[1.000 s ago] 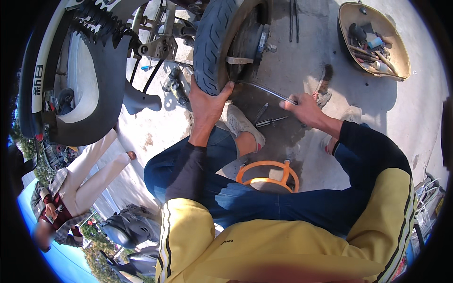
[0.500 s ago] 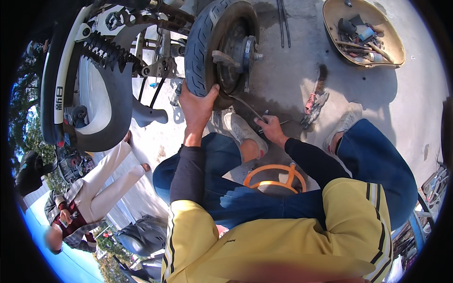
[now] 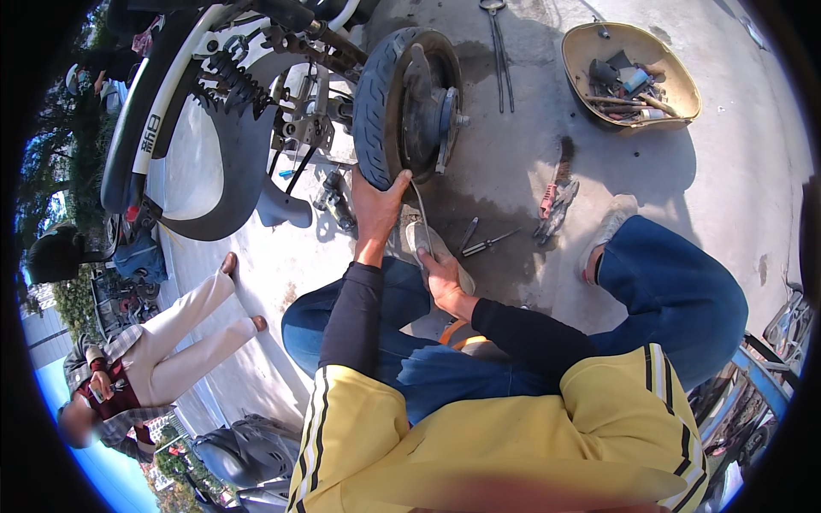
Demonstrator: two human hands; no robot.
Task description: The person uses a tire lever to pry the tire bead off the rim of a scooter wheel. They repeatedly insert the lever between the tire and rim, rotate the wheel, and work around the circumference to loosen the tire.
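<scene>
A small black-tyred wheel with a metal hub stands upright in front of me, close to the motorbike's rear end. My left hand grips the near lower edge of the tyre, its thumb pressed along the rim side. Closed round a thin metal tyre lever is my right hand, lower and closer to my body. The lever's upper end meets the tyre edge beside my left thumb; its very tip is hidden. Two screwdrivers lie on the ground right of the lever.
A pale bowl-shaped tray of tools stands far right. A red-handled wire brush and dirty gloves lie nearer. Long tongs-like rods rest behind. The motorbike fills the far left; a person stands left. An orange-framed stool shows beneath me.
My right hand has swung left and toward my body with the lever, which now points more upright. The wheel has turned, its hub arm now pointing upward. My left hand stays on the tyre.
</scene>
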